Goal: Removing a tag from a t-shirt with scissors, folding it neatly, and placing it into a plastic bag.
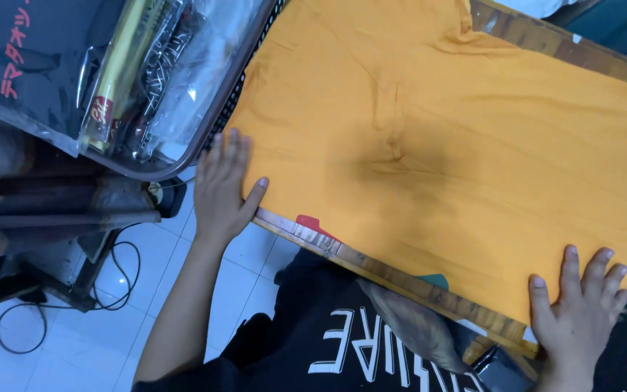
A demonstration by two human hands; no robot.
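An orange cloth (pixel 444 145) lies spread flat over a wooden table (pixel 400 279), covering most of it. My left hand (pixel 223 185) rests flat at the cloth's near left corner, fingers spread, thumb against the edge. My right hand (pixel 578 312) presses flat on the cloth's near right corner, fingers apart. Neither hand grips anything. A crease runs down the cloth's middle.
A clear plastic case (pixel 146 80) holding packaged items and a yellow tube sits left of the table. Black cables (pixel 114 290) trail over the white tiled floor (pixel 74 341) below. Bits of red and green paper (pixel 313 223) peek out under the cloth's near edge.
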